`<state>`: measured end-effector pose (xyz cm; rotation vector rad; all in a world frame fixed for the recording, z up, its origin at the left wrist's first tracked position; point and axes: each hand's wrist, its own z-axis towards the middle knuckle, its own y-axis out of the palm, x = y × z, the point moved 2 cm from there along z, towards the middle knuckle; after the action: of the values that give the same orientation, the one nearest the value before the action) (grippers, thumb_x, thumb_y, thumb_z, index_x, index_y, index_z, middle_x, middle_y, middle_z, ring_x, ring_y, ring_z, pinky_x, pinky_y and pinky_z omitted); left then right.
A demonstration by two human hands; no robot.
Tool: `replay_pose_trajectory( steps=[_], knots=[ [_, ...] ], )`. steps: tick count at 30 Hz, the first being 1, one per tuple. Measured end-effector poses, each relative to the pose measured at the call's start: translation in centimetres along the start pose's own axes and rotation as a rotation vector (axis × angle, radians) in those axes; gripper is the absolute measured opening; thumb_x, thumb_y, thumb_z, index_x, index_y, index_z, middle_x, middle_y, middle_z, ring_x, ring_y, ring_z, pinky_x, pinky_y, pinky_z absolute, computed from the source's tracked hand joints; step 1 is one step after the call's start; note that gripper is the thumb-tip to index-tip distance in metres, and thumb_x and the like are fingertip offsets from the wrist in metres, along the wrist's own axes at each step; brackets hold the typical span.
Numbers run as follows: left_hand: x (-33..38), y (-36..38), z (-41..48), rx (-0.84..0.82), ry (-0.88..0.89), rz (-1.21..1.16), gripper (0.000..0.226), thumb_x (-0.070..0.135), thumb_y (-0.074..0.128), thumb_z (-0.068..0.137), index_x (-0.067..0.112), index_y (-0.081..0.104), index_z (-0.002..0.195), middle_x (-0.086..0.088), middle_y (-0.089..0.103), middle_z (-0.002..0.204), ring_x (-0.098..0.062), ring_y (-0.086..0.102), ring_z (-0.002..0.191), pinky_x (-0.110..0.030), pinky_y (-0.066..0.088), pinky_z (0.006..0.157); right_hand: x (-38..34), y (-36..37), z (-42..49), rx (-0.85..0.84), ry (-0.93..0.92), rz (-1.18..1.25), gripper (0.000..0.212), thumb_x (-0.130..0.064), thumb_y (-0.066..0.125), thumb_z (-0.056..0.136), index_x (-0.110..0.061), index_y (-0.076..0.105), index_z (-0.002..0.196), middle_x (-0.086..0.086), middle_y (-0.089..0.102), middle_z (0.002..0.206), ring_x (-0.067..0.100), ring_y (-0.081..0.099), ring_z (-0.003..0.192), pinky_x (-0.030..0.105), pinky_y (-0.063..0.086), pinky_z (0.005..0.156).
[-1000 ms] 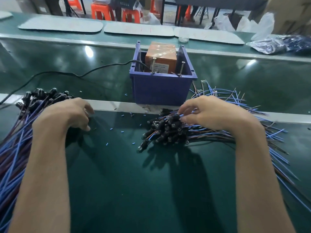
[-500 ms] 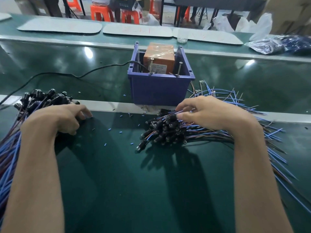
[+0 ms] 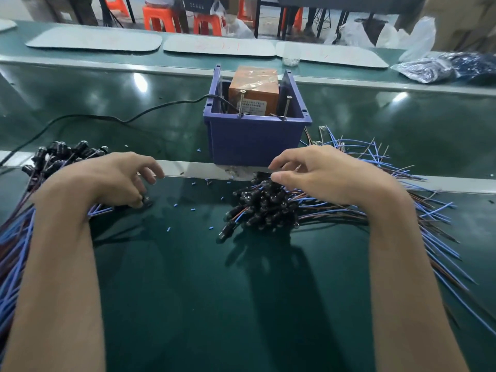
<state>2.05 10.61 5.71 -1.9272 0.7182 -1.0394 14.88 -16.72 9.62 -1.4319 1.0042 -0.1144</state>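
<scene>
Head view: left grip (image 3: pixel 112 181), fingers curled, pinches a black-capped blue wire (image 3: pixel 146 202) against the green desk (image 3: pixel 188 291). The right grip (image 3: pixel 322 175) hovers half-curled, its fingertips directly above the heap of black-capped blue and brown wires (image 3: pixel 263 208); whether it holds one is unclear.

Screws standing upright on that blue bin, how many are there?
2. The left screw stands on the front rim of the blue bin, left of centre, before the orange box; the right screw stands on the same rim nearer the right corner. Others may be hidden inside.
</scene>
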Motion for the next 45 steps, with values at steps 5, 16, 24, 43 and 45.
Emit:
replay_pose_trajectory(
  steps=[5,16,24,43,45],
  knots=[
    [1.5,-1.0,-0.6,0.103,0.094,0.023,0.047,-0.002,0.073,0.070,0.033,0.061,0.099,0.017,0.064,0.095,-0.001,0.063,0.083,-0.022,0.043,0.068,-0.1,0.0,0.0,0.014,-0.016,0.021,0.018,-0.041,0.053,0.095,-0.034,0.063,0.107,-0.016,0.066,0.091,-0.001,0.059,0.084,0.017,0.044,0.072],
    [7.6,-1.1,-2.6,0.250,0.370,-0.054,0.033,0.004,0.074,0.071,0.026,0.073,0.094,0.005,0.066,0.091,-0.013,0.062,0.084,-0.040,0.053,0.086,-0.5,0.1,0.2,0.072,-0.063,0.066,0.017,-0.037,0.055,0.095,-0.029,0.066,0.104,-0.014,0.066,0.075,-0.001,0.061,0.073,0.007,0.041,0.060],
    [10.2,0.6,-2.1,0.285,0.484,-0.134,0.021,-0.003,0.071,0.073,0.016,0.077,0.080,0.004,0.067,0.096,-0.019,0.064,0.083,-0.039,0.055,0.085,-1.1,0.1,0.1,0.109,-0.095,0.144,0.015,-0.034,0.056,0.095,-0.028,0.067,0.101,-0.013,0.067,0.079,0.007,0.063,0.077,0.013,0.045,0.064],
    [12.5,0.4,-2.6,0.515,0.618,-0.444,0.013,0.013,0.074,0.082,0.020,0.068,0.091,0.013,0.069,0.086,0.005,0.064,0.079,-0.011,0.049,0.076,-3.2,0.6,0.2,0.168,-0.256,0.285,0.013,-0.029,0.061,0.091,-0.024,0.058,0.103,-0.012,0.069,0.090,0.003,0.064,0.078,0.027,0.052,0.076],
    [13.2,0.1,-3.1,0.586,0.657,-0.500,0.014,0.015,0.073,0.082,0.021,0.066,0.094,0.013,0.069,0.091,0.003,0.065,0.085,-0.014,0.049,0.083,-3.4,0.7,0.3,0.162,-0.278,0.349,0.015,-0.029,0.062,0.089,-0.023,0.055,0.101,-0.013,0.068,0.091,0.007,0.067,0.080,0.035,0.054,0.079]
  ],
)
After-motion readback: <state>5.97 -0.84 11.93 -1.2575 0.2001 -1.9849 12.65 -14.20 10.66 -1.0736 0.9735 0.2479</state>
